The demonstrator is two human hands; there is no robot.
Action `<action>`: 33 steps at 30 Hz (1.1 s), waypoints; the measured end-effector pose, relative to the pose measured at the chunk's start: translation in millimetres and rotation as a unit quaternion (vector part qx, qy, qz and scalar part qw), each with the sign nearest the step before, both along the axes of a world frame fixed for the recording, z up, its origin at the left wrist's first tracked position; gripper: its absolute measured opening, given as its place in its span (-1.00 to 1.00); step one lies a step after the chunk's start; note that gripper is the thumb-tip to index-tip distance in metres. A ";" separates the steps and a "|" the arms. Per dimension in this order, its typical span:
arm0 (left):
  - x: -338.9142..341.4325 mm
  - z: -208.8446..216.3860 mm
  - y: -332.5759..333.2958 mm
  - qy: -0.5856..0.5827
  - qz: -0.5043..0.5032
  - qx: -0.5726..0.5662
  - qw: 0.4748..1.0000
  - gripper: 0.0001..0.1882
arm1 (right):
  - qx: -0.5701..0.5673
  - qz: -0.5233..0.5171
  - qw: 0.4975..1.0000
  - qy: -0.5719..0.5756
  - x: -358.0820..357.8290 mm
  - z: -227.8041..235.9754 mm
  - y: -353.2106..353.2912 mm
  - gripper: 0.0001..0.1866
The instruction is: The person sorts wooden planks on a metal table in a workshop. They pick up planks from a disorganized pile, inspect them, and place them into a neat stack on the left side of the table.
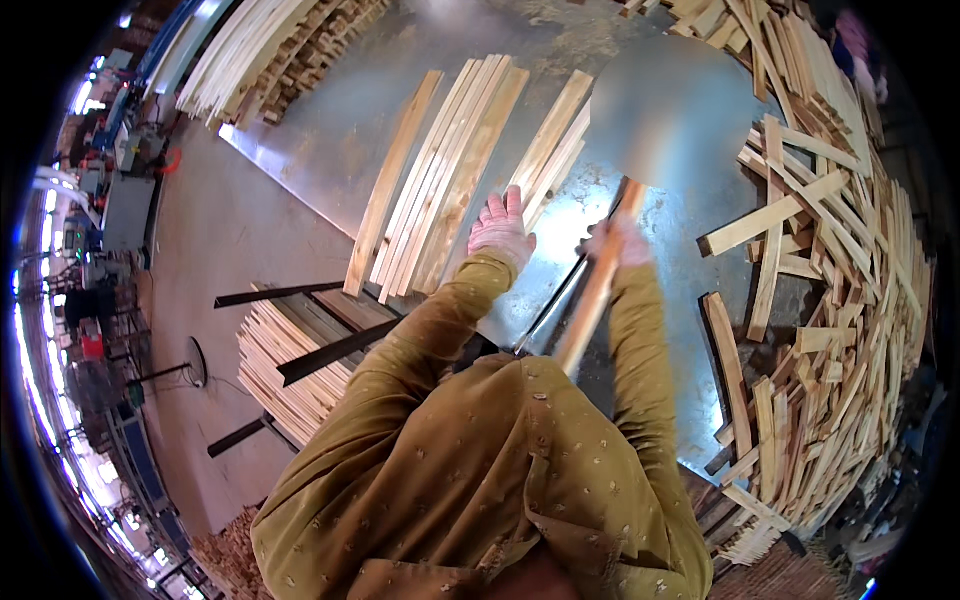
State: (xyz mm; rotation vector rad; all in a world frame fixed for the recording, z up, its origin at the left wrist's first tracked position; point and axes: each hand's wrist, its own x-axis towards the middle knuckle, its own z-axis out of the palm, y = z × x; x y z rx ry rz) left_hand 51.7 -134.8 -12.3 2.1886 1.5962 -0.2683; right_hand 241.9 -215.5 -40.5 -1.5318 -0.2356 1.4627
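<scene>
My right hand [622, 243], smeared by motion, is closed round a long wooden strip [596, 294] that slants from near my chest up to the right. A blurred round patch hides what lies beyond the strip's far end. My left hand [503, 229] has its fingers stretched out beside the lower ends of a few short wooden strips [553, 135]; whether it touches them I cannot tell. Just left of it several long pale strips [448, 170] lie side by side, and a single strip [395, 180] lies a little apart. All rest on a shiny metal table [320, 155].
A large loose heap of wooden offcuts [820, 410] fills the right side. Stacked long strips [240, 60] stand at the far left. Below the table's left edge, more strips [290, 355] lie by dark metal bars [335, 352]. A pedestal stand [194, 362] is on the floor.
</scene>
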 end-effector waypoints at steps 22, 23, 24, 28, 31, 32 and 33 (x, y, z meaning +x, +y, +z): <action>-181.9 6.0 2.4 -0.367 0.110 0.116 0.916 -0.23 | -0.130 0.233 0.758 -0.595 -175.4 30.7 22.4 0.23; -187.1 11.4 6.6 -0.263 0.112 0.111 0.952 -0.14 | -0.165 0.212 0.769 -0.581 -178.6 25.3 26.6 0.21; -192.0 17.2 8.7 -0.158 0.121 0.108 0.974 -0.04 | -0.163 0.214 0.782 -0.563 -180.5 27.7 29.7 0.20; -183.3 17.0 -2.7 0.096 0.080 0.040 0.991 0.28 | -0.150 0.184 0.822 -0.517 -181.6 38.7 36.9 0.17; -166.4 11.3 -11.3 0.076 0.040 0.047 0.995 0.32 | -0.103 0.140 0.840 -0.514 -171.3 18.6 27.8 0.15; -160.3 17.6 -10.3 0.077 0.041 0.016 0.996 0.33 | -0.071 0.126 0.844 -0.516 -170.1 14.6 27.3 0.14; -157.9 16.1 -7.4 0.058 0.068 0.027 0.996 0.33 | -0.040 0.109 0.848 -0.517 -168.9 10.9 24.5 0.13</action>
